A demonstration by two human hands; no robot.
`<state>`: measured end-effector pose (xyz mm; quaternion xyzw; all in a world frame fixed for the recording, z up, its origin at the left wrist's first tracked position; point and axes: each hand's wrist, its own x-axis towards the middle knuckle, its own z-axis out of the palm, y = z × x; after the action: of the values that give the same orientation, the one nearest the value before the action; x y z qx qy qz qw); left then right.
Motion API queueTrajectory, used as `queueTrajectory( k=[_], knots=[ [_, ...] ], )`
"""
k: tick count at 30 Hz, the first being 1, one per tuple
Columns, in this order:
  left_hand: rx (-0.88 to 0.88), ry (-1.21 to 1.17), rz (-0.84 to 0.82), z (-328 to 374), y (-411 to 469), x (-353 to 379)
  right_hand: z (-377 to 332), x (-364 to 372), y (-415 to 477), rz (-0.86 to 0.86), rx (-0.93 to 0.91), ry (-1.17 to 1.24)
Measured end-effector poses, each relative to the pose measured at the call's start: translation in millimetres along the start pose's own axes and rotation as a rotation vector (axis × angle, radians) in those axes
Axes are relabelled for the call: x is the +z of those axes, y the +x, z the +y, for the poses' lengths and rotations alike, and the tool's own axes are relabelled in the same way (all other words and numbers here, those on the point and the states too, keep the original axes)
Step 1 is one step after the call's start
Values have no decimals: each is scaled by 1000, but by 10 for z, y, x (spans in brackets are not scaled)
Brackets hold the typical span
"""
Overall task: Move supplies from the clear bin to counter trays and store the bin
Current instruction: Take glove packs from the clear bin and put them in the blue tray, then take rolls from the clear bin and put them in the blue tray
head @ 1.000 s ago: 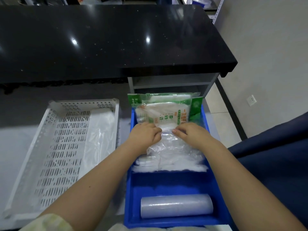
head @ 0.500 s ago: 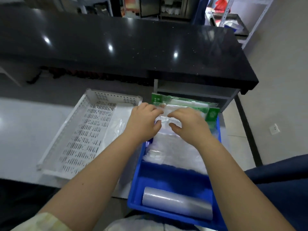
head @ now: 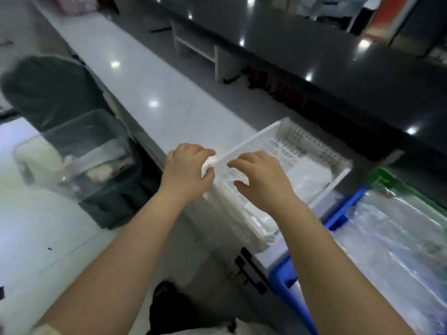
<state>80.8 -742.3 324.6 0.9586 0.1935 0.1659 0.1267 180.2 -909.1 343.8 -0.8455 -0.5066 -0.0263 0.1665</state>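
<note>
Supplies in clear bags are lying in the blue tray at the near right. Beyond, the right hand is hovering with loose, empty fingers over the white perforated tray, while the left hand is curling at its rim, with the grasp too blurred to tell. The clear bin is sitting well apart to the left, with items inside.

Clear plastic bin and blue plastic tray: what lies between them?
Head view: the white perforated plastic tray, with the left hand and right hand at its left rim.
</note>
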Motion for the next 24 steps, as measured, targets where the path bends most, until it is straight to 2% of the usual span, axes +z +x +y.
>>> queueTrajectory(
  k=[6, 13, 18, 24],
  knots=[
    [-195, 90, 130, -1678, -194, -570, -1267, 681, 1293, -55, -234, -27],
    [-399, 167, 60, -3596, -415, -949, -2589, 1655, 2517, -159, -426, -22],
    [-528, 117, -15, -4535, -472, -958, -3123, 2210, 3184, -280, -457, -44],
    [-657, 93, -54, -5496, -151, -807, -3335, 2799, 4226, -348, -462, 4]
  ],
)
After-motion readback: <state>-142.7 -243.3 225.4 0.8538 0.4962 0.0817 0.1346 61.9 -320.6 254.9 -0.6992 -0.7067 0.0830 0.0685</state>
